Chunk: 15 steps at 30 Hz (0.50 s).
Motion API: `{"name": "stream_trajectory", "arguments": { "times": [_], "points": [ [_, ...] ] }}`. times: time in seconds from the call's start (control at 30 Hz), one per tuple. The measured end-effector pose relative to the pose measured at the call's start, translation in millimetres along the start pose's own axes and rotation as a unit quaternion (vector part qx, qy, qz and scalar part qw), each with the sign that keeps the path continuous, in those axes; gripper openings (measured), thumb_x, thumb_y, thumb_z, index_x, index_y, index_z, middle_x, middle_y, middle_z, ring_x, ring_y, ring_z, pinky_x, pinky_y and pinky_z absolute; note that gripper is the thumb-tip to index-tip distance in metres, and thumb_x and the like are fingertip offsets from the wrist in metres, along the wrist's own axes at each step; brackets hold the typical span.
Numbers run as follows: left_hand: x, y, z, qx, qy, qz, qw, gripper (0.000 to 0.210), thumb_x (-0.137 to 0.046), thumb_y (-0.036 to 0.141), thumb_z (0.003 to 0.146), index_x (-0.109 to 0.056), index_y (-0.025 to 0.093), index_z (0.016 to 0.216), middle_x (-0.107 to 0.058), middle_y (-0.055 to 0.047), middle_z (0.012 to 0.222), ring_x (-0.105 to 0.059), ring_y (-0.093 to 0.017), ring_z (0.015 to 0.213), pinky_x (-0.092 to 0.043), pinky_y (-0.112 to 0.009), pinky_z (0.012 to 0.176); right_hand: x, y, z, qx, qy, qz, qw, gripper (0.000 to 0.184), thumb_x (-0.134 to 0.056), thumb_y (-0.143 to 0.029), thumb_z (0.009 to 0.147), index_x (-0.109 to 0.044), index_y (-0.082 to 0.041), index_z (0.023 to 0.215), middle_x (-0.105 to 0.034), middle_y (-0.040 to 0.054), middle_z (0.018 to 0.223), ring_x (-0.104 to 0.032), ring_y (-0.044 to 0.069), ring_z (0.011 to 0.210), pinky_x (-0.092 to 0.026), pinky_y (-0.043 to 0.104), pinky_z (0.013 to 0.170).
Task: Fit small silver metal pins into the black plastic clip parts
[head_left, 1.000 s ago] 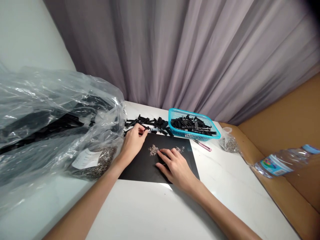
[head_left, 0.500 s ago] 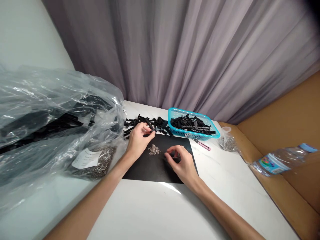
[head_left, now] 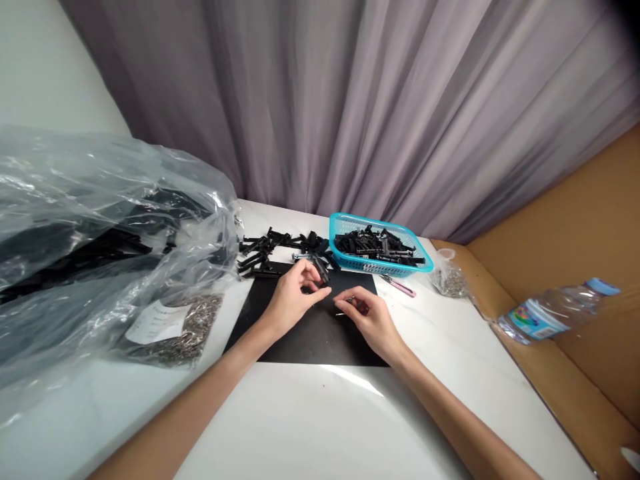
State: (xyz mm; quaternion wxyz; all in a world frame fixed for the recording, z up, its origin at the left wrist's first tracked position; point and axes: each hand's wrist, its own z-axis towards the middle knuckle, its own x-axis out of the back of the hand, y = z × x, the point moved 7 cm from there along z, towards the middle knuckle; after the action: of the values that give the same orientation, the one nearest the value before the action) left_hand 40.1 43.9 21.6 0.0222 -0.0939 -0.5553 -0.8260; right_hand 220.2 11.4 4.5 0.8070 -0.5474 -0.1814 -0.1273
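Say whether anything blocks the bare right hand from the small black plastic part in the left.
No loose object visibly does. The bare right hand and the small black plastic part are apart; only the thumb of the bare left hand juts into the gap.

Makeshift work corner: pleated mauve fabric curtain (head_left: 280,100) at twelve o'clock, oblong turquoise plastic parts basket (head_left: 373,267) at one.
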Motion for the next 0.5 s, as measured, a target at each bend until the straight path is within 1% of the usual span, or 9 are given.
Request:
{"name": "stream_trajectory", "arguments": {
  "times": [0.07, 0.13, 0.2, 0.3, 0.37, 0.43, 0.5],
  "points": [
    [-3.5, -4.0, -0.9, 0.012, -0.007, -0.02, 1.0, 0.039, -0.084, 0.027, 0.072, -0.048, 0.021, 0.087, -0.064, 0.003, 0.085, -0.067, -0.012, 0.071, -0.055, -0.026, 0.066, -7.6, 1.5, -0.6, 0.0, -0.019, 0.011, 1.0, 0.016, -0.069, -0.036, 0.094, -0.078, -0.022, 0.093, -0.075, 0.0026, 0.086, -0.058, 0.018, 0.07, -0.045, 0.031, 0.068],
    [-6.0, -7.4, -1.6, 0.022, -0.01, -0.051, 0.998, 0.048, -0.084, 0.023, 0.07, -0.043, 0.023, 0.096, -0.066, 0.002, 0.09, -0.07, -0.014, 0.078, -0.055, -0.026, 0.068, -16.4, 1.1, -0.9, 0.001, -0.038, 0.019, 0.999, 0.015, -0.068, -0.035, 0.095, -0.077, -0.023, 0.093, -0.077, 0.0017, 0.087, -0.06, 0.018, 0.072, -0.045, 0.031, 0.07],
    [-7.8, -9.0, -1.8, 0.027, -0.015, -0.076, 0.997, 0.058, -0.083, 0.021, 0.07, -0.041, 0.025, 0.109, -0.066, 0.001, 0.095, -0.071, -0.015, 0.083, -0.055, -0.025, 0.068, -22.8, -0.7, -0.8, 0.001, -0.049, 0.03, 0.998, 0.015, -0.068, -0.035, 0.096, -0.077, -0.023, 0.092, -0.078, 0.001, 0.088, -0.063, 0.018, 0.073, -0.046, 0.031, 0.072],
    [-7.4, -8.6, -1.2, 0.026, -0.02, -0.083, 0.996, 0.08, -0.082, 0.02, 0.07, -0.035, 0.028, 0.133, -0.066, 0.001, 0.099, -0.071, -0.016, 0.084, -0.055, -0.025, 0.067, -25.2, -2.8, -0.2, -0.003, -0.056, 0.054, 0.997, 0.018, -0.066, -0.038, 0.097, -0.076, -0.023, 0.092, -0.078, 0.0015, 0.09, -0.066, 0.019, 0.076, -0.047, 0.031, 0.072],
    [-5.2, -8.4, -0.3, 0.027, -0.016, -0.076, 0.997, 0.089, -0.083, 0.02, 0.07, -0.033, 0.029, 0.143, -0.066, 0.0, 0.101, -0.071, -0.017, 0.086, -0.057, -0.027, 0.069, -24.4, -1.5, -0.3, -0.014, -0.059, 0.083, 0.995, 0.022, -0.064, -0.042, 0.098, -0.074, -0.023, 0.095, -0.079, 0.0034, 0.094, -0.068, 0.02, 0.08, -0.048, 0.031, 0.071],
    [-3.7, -9.1, 0.5, 0.032, -0.017, -0.063, 0.997, 0.083, -0.085, 0.021, 0.069, -0.042, 0.027, 0.14, -0.066, 0.0, 0.101, -0.072, -0.017, 0.086, -0.058, -0.028, 0.071, -24.6, 2.1, -1.1, -0.034, -0.065, 0.124, 0.99, 0.025, -0.063, -0.046, 0.099, -0.07, -0.022, 0.097, -0.079, 0.0058, 0.097, -0.071, 0.022, 0.085, -0.05, 0.031, 0.071],
    [-3.0, -10.4, 0.8, 0.039, -0.017, -0.052, 0.998, 0.068, -0.086, 0.022, 0.068, -0.052, 0.024, 0.127, -0.066, 0.0, 0.099, -0.072, -0.017, 0.085, -0.059, -0.029, 0.074, -26.0, 5.7, -2.2, -0.053, -0.071, 0.163, 0.983, 0.027, -0.062, -0.05, 0.099, -0.063, -0.023, 0.099, -0.08, 0.0072, 0.095, -0.073, 0.023, 0.088, -0.052, 0.031, 0.072]
  ]
}}
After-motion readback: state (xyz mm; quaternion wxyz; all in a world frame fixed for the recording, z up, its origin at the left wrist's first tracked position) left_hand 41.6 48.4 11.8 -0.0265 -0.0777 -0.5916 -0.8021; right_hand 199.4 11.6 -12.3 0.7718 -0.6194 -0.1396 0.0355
